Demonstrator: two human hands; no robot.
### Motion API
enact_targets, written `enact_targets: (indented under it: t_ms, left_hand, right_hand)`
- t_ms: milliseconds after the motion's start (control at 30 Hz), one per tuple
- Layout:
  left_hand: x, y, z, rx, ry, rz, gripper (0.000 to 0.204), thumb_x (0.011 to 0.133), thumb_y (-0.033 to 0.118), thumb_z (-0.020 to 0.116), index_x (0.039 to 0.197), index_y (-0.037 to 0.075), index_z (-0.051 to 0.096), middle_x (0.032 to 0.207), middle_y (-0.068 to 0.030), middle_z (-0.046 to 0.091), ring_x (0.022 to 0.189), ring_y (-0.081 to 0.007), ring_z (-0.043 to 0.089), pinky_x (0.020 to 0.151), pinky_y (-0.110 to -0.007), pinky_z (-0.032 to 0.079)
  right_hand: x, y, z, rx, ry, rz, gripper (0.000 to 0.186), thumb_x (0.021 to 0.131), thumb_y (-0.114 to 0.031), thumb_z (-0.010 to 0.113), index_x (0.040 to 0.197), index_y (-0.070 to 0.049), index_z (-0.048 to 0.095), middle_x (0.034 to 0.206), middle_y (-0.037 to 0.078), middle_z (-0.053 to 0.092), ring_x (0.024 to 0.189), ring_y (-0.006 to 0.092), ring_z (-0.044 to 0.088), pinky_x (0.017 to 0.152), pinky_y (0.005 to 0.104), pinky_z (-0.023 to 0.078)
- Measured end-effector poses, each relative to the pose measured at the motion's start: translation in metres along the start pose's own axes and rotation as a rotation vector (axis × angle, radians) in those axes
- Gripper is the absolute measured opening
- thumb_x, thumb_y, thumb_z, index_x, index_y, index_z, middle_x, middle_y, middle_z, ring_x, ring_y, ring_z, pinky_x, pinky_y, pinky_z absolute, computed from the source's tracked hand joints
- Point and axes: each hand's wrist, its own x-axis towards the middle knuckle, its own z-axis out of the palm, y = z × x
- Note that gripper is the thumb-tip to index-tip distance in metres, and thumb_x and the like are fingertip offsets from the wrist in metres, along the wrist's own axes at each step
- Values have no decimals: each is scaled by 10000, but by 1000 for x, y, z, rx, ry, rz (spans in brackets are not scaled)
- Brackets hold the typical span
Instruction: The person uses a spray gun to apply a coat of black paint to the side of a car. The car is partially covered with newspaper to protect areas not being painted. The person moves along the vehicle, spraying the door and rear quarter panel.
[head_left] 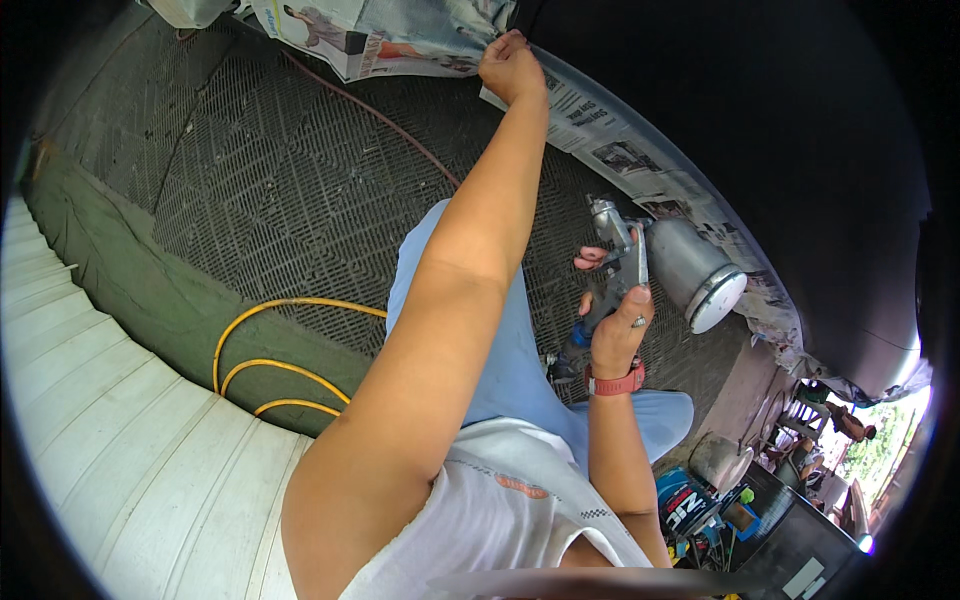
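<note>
My left arm stretches far forward, and my left hand (pixel 512 68) is closed with its fingertips on the edge of the newspaper sheet (pixel 390 40), beside the lower edge of a dark, curved panel (pixel 700 90). My right hand (pixel 618 335) is wrapped round a metal spray gun (pixel 632 262), held in front of my right knee. The gun's silver cup (pixel 685 258) is tilted, its round pale end toward the lower right. A blue fitting (pixel 577 338) shows below the grip. More newspaper (pixel 610 145) lines the panel's lower edge.
Dark ribbed matting (pixel 290 170) covers the floor. A yellow hose (pixel 265 310) loops over green cloth (pixel 130 250) at left, next to a white slatted surface (pixel 130 430). A reddish hose (pixel 380 125) crosses the mat. At lower right stand a blue tub (pixel 685 503) and a black box (pixel 800 545).
</note>
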Motion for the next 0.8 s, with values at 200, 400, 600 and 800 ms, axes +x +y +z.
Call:
enact_targets:
  t_ms: [200,400,600,800]
  left_hand:
    - [-16,-5,8,22,62,5,115,976,73,753,1025,-28,778,856,-72,764,726,-143,699,669,-277,555]
    - [-19,-2,8,63,90,-2,135,974,100,749,1002,-26,788,833,-75,762,725,-149,702,677,-296,563]
    - [-21,2,8,184,133,91,145,963,111,758,971,-31,789,804,-85,759,721,-165,713,693,-314,578]
    - [-27,10,11,-10,97,2,173,953,140,781,922,-31,787,825,-98,777,737,-194,729,750,-342,592]
  right_hand:
    - [1,7,-4,12,7,32,1034,1049,-813,361,1706,-17,310,1263,186,700,1089,226,699,615,265,517]
    - [1,12,-6,4,7,30,1048,1041,-823,369,1708,-18,303,1261,189,699,1091,232,700,612,268,523]
    - [2,16,-7,7,15,45,1055,1037,-828,368,1710,-18,296,1262,194,699,1093,236,700,610,270,525]
    - [2,16,-7,42,17,49,1054,1037,-827,372,1709,-19,301,1260,188,704,1094,232,698,623,268,522]
